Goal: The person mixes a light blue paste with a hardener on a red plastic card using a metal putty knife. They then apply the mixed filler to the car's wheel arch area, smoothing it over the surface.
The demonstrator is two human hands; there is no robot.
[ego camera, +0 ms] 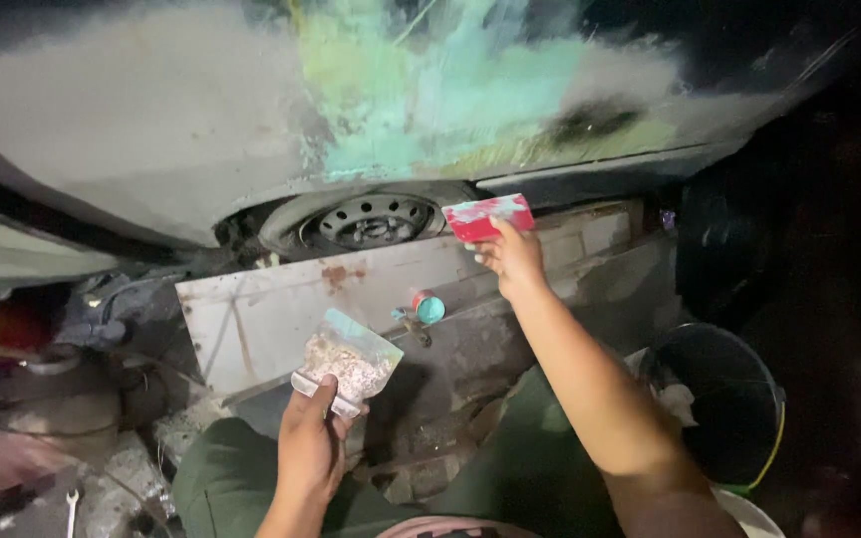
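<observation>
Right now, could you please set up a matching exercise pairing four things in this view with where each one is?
Things:
1. red spreader
2. putty-smeared scraper
3. black bucket
4. small teal tin

Places:
A. on the sheet-metal panel
B. in the left hand
C. lower right, beside the right forearm
D. in the right hand, raised toward the car body

Pairs: 1-D, 2-B, 3-C, 4-A

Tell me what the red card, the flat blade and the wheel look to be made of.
Red card, pinched in the right hand: probably plastic, thin and flat, smeared pale along its edges.
Flat blade, held by the left hand: likely metal, a stiff thin sheet, caked with crusty tan paste.
Wheel: seemingly bare steel, dark and dull, with pressed holes around its hub.
</observation>
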